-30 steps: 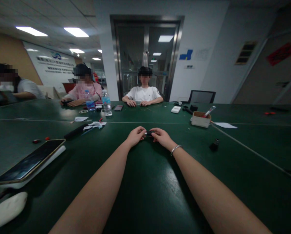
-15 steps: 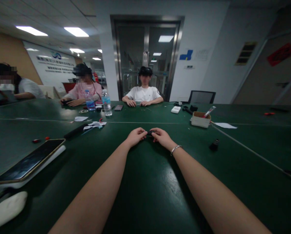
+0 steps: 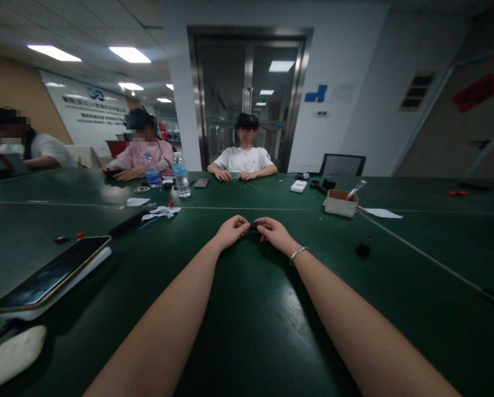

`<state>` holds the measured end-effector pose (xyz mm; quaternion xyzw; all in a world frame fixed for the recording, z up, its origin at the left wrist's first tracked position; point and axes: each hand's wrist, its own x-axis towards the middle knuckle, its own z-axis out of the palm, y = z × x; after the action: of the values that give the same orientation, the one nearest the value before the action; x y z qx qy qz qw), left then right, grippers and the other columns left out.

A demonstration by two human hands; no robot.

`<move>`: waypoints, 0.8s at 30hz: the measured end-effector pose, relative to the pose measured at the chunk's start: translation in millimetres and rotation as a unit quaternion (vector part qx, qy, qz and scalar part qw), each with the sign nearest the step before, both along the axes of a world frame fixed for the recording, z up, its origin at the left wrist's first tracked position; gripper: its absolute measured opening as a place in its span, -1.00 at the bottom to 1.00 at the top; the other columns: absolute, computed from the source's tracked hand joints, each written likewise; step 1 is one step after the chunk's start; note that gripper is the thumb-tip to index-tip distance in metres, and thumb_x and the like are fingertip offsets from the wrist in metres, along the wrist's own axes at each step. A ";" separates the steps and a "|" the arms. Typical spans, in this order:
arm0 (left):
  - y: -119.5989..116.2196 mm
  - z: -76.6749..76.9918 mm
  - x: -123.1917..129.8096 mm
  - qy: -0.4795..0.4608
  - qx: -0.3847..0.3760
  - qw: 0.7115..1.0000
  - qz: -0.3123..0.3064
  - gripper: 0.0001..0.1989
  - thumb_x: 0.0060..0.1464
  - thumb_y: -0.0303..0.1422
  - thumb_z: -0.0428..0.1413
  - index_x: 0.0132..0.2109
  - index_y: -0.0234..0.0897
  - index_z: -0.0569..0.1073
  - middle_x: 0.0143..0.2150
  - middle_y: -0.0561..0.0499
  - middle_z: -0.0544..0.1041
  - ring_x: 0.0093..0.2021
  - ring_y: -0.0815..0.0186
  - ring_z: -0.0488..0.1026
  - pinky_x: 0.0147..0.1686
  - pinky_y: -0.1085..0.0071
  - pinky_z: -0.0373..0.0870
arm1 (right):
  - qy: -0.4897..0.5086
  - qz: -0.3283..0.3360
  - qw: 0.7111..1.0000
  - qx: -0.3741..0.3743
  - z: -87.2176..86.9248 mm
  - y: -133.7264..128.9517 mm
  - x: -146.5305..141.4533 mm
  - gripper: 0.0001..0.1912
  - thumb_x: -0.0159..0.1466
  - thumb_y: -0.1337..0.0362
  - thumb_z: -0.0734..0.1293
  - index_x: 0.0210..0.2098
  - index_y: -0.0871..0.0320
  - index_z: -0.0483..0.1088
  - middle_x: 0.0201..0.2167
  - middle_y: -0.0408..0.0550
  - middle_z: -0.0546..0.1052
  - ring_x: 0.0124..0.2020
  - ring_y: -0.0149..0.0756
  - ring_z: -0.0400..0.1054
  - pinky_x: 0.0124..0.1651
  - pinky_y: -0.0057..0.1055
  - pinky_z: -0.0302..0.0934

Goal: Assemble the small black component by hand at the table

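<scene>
Near the middle of the dark green table (image 3: 247,309), a small dark object (image 3: 254,226) sits between my two hands; its kind is too small to make out. My left hand (image 3: 232,231) pinches its left end between thumb and fingers. From the other side my right hand (image 3: 274,232) grips the right end, with a silver bracelet (image 3: 299,254) on that wrist. My fingers cover much of the object. A small black piece (image 3: 363,247) stands on the table to the right of my right hand, apart from it.
To the left are a phone (image 3: 52,273) propped on a white thing, a white mouse-shaped item (image 3: 15,355) and crumpled paper (image 3: 162,212). Bottles (image 3: 181,175) stand farther back. A small box (image 3: 340,203) holding a pen-like item sits at right. People sit across the table.
</scene>
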<state>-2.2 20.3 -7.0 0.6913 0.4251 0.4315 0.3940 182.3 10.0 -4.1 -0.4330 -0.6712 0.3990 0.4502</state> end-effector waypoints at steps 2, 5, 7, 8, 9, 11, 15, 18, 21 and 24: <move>0.8 -0.6 -0.4 0.001 0.001 1.000 -0.006 -0.75 -0.05 -0.26 0.18 -0.23 -0.31 0.39 -0.44 0.08 0.40 -0.48 0.46 0.33 -0.49 0.52 0.26 | -0.001 0.001 1.000 0.002 -0.8 0.7 0.5 -0.77 0.19 0.42 0.27 -0.14 0.20 0.37 -0.52 -0.18 0.44 -0.64 -0.53 0.30 -0.56 -0.57 0.20; 2.3 -1.5 -1.1 -0.002 0.005 1.000 -0.007 -0.74 -0.10 -0.34 0.21 -0.23 -0.32 0.40 -0.41 0.07 0.41 -0.47 0.46 0.33 -0.48 0.52 0.26 | 0.001 0.001 1.000 0.001 -1.9 2.2 0.8 -0.78 0.20 0.42 0.27 -0.14 0.20 0.37 -0.51 -0.17 0.45 -0.64 -0.53 0.30 -0.56 -0.58 0.20; 3.3 -2.0 -1.2 -0.004 0.000 1.000 -0.006 -0.76 -0.07 -0.32 0.19 -0.23 -0.33 0.41 -0.41 0.06 0.42 -0.47 0.46 0.33 -0.47 0.50 0.27 | 0.002 0.001 1.000 -0.002 -2.3 3.1 0.8 -0.78 0.20 0.42 0.26 -0.15 0.20 0.37 -0.51 -0.17 0.45 -0.65 -0.53 0.30 -0.56 -0.58 0.20; 3.6 -2.2 -1.2 -0.002 -0.003 1.000 -0.006 -0.77 -0.05 -0.30 0.18 -0.24 -0.33 0.41 -0.41 0.06 0.42 -0.47 0.45 0.34 -0.46 0.49 0.28 | 0.003 0.000 1.000 -0.003 -2.3 3.4 0.7 -0.78 0.20 0.42 0.26 -0.15 0.19 0.38 -0.50 -0.17 0.45 -0.65 -0.54 0.30 -0.57 -0.58 0.20; 3.8 -2.2 -1.2 0.004 -0.007 1.000 -0.006 -0.77 -0.03 -0.28 0.17 -0.24 -0.34 0.41 -0.43 0.06 0.42 -0.47 0.45 0.34 -0.46 0.48 0.28 | 0.004 -0.001 1.000 -0.004 -2.3 3.5 0.6 -0.78 0.20 0.42 0.26 -0.15 0.19 0.38 -0.49 -0.16 0.46 -0.65 -0.54 0.29 -0.57 -0.57 0.20; 3.4 -1.7 -1.2 0.018 -0.010 1.000 -0.002 -0.75 -0.01 -0.24 0.14 -0.25 -0.34 0.41 -0.45 0.05 0.41 -0.48 0.44 0.35 -0.45 0.47 0.29 | 0.006 -0.004 1.000 -0.006 -1.8 3.2 0.4 -0.77 0.19 0.42 0.27 -0.14 0.19 0.38 -0.48 -0.16 0.46 -0.66 -0.54 0.29 -0.57 -0.57 0.20; -0.4 1.2 -1.2 0.010 0.004 1.000 0.005 -0.72 -0.01 -0.22 0.15 -0.20 -0.32 0.41 -0.38 0.04 0.43 -0.48 0.44 0.36 -0.48 0.48 0.28 | 0.008 -0.004 1.000 -0.009 0.1 0.6 -0.1 -0.78 0.19 0.43 0.27 -0.15 0.20 0.37 -0.50 -0.18 0.44 -0.66 -0.54 0.30 -0.58 -0.58 0.18; -2.7 2.9 -1.3 -0.013 0.013 1.000 0.000 -0.70 -0.03 -0.23 0.17 -0.17 -0.29 0.39 -0.33 0.04 0.43 -0.49 0.46 0.35 -0.52 0.51 0.27 | 0.006 0.002 1.000 -0.009 1.3 -1.4 -0.2 -0.78 0.20 0.42 0.26 -0.15 0.20 0.36 -0.49 -0.18 0.44 -0.64 -0.55 0.30 -0.57 -0.59 0.18; -3.1 3.6 -1.1 -0.017 0.012 1.000 -0.005 -0.73 -0.02 -0.22 0.16 -0.20 -0.29 0.40 -0.41 0.07 0.40 -0.50 0.47 0.34 -0.54 0.53 0.26 | 0.001 0.004 1.000 -0.006 1.6 -1.9 0.0 -0.78 0.20 0.42 0.25 -0.13 0.21 0.35 -0.49 -0.18 0.43 -0.64 -0.55 0.30 -0.57 -0.59 0.17; -3.7 5.5 -0.3 -0.027 -0.011 1.000 0.004 -0.78 0.01 -0.25 0.12 -0.24 -0.31 0.41 -0.43 0.06 0.41 -0.51 0.47 0.33 -0.54 0.54 0.26 | -0.003 0.003 1.000 -0.004 1.7 -1.8 0.1 -0.77 0.20 0.42 0.25 -0.13 0.21 0.35 -0.49 -0.18 0.42 -0.64 -0.55 0.29 -0.57 -0.59 0.17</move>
<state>-2.4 16.6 -1.5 0.6735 0.4216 0.4469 0.4110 182.3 8.2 -2.4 -0.4344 -0.6722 0.4017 0.4451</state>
